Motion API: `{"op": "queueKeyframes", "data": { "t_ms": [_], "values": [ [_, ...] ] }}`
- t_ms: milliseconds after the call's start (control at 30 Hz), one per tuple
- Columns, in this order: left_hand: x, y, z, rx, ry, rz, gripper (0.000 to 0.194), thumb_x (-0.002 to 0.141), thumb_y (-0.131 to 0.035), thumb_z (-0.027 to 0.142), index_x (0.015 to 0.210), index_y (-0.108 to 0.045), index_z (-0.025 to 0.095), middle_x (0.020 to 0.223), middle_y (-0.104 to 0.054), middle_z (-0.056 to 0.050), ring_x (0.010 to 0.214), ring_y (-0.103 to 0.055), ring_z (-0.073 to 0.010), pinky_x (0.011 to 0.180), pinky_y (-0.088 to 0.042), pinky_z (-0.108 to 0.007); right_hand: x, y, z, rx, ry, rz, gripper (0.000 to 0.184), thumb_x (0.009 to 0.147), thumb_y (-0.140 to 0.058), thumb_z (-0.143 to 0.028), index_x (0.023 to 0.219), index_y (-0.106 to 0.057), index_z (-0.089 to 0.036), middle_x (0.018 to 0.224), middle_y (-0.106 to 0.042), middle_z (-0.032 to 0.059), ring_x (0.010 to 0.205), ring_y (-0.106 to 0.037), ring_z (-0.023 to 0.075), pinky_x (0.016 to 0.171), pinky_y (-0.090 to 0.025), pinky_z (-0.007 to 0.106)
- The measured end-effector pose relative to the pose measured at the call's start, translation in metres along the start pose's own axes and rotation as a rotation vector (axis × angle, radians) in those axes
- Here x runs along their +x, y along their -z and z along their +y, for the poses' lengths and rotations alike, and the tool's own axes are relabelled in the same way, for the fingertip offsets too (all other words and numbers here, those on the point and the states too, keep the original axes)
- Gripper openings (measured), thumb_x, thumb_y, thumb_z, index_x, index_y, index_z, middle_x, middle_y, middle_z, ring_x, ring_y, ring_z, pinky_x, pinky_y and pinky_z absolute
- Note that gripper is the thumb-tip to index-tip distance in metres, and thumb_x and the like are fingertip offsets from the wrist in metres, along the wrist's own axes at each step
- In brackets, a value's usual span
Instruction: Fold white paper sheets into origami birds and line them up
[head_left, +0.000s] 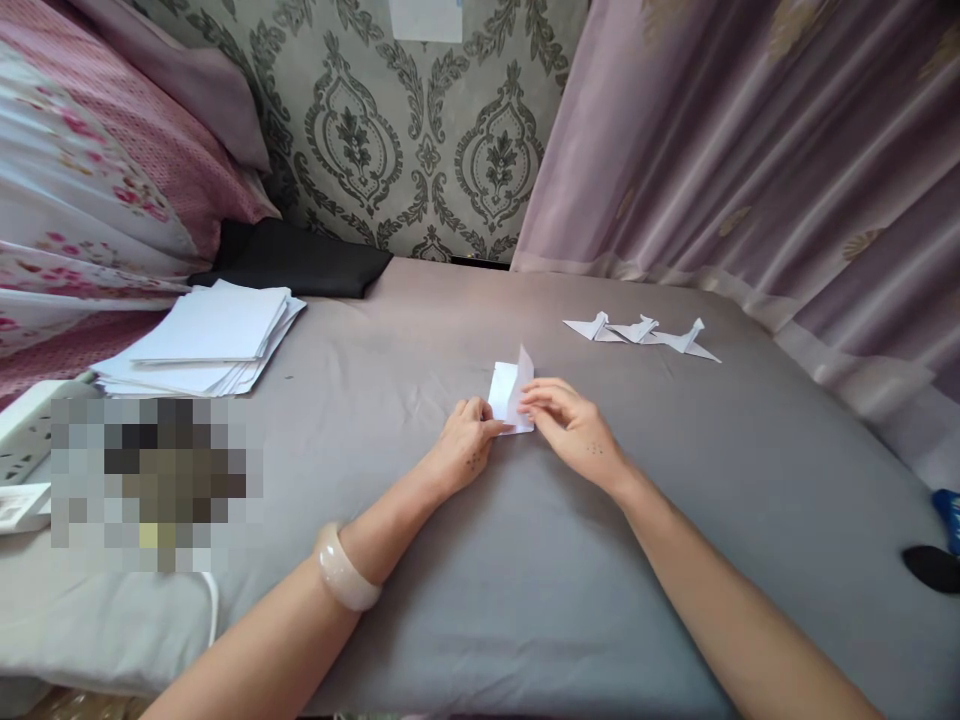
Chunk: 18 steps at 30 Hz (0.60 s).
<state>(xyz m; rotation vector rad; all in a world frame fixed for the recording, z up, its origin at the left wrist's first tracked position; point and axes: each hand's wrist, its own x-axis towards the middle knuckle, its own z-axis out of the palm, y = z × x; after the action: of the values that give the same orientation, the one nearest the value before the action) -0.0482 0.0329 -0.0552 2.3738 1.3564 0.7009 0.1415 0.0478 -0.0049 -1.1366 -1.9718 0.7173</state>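
A small folded sheet of white paper [504, 385] lies on the grey cloth in the middle of the view, its right-hand flap raised upright. My left hand [466, 440] presses on the paper's lower left edge, fingers curled and thumb across the bottom. The raised flap is pinched between the thumb and fingers of my right hand [566, 420]. Beyond my right hand, three folded paper birds [641, 328] sit in a row, wings spread and touching one another.
At the left is a stack of white paper [210, 325], with a black folded item [300, 258] behind it. A white power strip [34, 425] and a pixelated patch are at the left edge. A dark object [930, 568] lies far right. Curtains [675, 130] hang along the right side.
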Motion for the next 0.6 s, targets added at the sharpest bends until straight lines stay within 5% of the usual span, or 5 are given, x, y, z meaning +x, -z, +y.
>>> {"op": "queueKeyframes", "data": {
  "t_ms": [100, 600],
  "values": [
    [-0.002, -0.002, -0.002, -0.02, -0.001, 0.029, 0.04, 0.091, -0.038, 0.009, 0.113, -0.067, 0.026, 0.094, -0.048, -0.006, 0.082, -0.041, -0.0175, 0.077, -0.042, -0.031, -0.014, -0.002, 0.016, -0.059, -0.092, 0.152, 0.018, 0.087, -0.049, -0.022, 0.095, -0.064, -0.019, 0.1, -0.064, 0.0066, 0.084, -0.065, 0.0153, 0.075, -0.054, 0.029],
    [0.001, 0.009, 0.009, 0.311, -0.074, -0.193, 0.066, 0.08, -0.041, 0.0, 0.135, -0.048, 0.036, 0.102, -0.044, -0.008, 0.082, -0.037, -0.0196, 0.083, -0.041, -0.034, -0.041, -0.018, 0.01, -0.332, -0.137, 0.081, 0.03, 0.089, -0.046, -0.022, 0.108, -0.069, -0.019, 0.096, -0.065, 0.0076, 0.09, -0.059, 0.0207, 0.084, -0.049, 0.036]
  ]
}}
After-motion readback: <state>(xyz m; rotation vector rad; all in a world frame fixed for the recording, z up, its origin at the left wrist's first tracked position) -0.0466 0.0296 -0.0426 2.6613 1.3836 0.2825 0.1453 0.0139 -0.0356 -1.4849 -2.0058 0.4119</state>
